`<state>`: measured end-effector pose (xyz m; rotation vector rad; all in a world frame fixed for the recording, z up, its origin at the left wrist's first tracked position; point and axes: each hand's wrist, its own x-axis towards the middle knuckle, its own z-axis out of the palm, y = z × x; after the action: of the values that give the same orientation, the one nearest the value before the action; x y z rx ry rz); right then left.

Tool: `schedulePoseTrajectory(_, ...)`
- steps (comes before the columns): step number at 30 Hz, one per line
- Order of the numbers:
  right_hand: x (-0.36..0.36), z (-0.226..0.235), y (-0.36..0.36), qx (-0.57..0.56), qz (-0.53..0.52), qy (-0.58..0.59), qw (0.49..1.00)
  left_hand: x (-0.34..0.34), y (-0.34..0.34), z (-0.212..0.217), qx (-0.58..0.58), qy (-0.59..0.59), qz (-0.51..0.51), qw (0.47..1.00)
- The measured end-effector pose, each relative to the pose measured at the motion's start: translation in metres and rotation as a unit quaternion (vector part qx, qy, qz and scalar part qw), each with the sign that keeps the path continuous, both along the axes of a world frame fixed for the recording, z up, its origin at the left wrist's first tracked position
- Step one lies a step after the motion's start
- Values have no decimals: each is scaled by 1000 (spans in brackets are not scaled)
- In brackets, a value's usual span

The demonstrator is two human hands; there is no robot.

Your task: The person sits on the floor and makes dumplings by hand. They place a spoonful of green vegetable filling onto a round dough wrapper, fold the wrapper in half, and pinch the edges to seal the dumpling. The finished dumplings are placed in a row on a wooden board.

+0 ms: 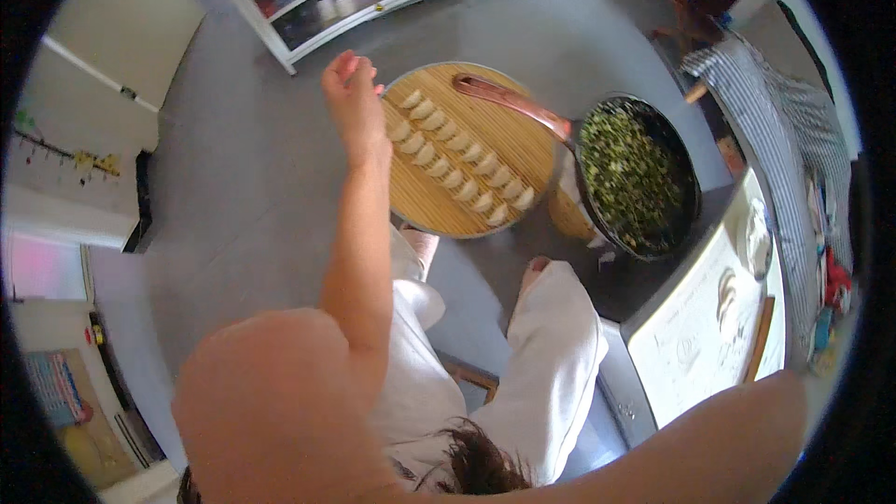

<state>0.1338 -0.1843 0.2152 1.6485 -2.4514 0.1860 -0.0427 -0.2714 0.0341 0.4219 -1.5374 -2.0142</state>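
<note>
My left hand (355, 101) is at the left rim of a round slatted tray (525, 145). Its fingers are loosely bent and slightly apart, and nothing shows in them. Two slanting rows of pale folded dumplings (455, 179) lie on the tray. A dark pan (696, 189) holds chopped green filling (630, 173); its copper-coloured handle (513, 103) reaches over the tray. My right arm (719, 429) crosses the lower right, and its hand is out of view.
A floured white board (686, 350) lies at the right, with pale dough (727, 297) and a wooden stick (761, 341) on it. Striped cloth (761, 98) hangs beyond. A white shoe cabinet (345, 23) stands at the back. Below the tray are my legs (551, 364).
</note>
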Motion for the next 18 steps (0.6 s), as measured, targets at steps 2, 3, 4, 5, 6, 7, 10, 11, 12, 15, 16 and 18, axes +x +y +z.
schedulePoseTrajectory(2,6,-5,3,-3,10,-11,1000,-1,11,-3,-12,1,-12,1000)
schedulePoseTrajectory(3,9,-4,7,-11,14,-12,1000,-2,17,-1,-18,4,-18,1000)
schedulePoseTrajectory(4,11,-2,13,-17,13,-15,1000,-4,22,1,-23,8,-26,999)
schedulePoseTrajectory(5,13,-2,17,-23,12,-17,1000,-5,27,1,-35,10,-35,999)
schedulePoseTrajectory(6,13,-4,18,-29,16,-23,999,-3,27,-1,-45,7,-43,998)
schedulePoseTrajectory(7,11,-9,13,-27,19,-34,999,-4,16,-11,-31,8,-43,999)
schedulePoseTrajectory(10,11,-17,-6,-32,42,-55,997,2,5,-21,-31,8,-37,999)
schedulePoseTrajectory(11,14,-14,-1,-32,35,-51,998,1,-2,-11,-51,15,-28,998)
schedulePoseTrajectory(12,16,-9,6,-34,31,-44,998,6,12,-3,-28,15,-41,999)
schedulePoseTrajectory(15,22,3,19,-46,24,-34,998,7,47,7,-66,-3,-56,996)
schedulePoseTrajectory(16,20,7,15,-50,23,-34,998,0,43,16,-62,-7,-74,995)
schedulePoseTrajectory(18,13,-12,-3,-25,22,-57,998,0,34,-3,-37,-11,-78,996)
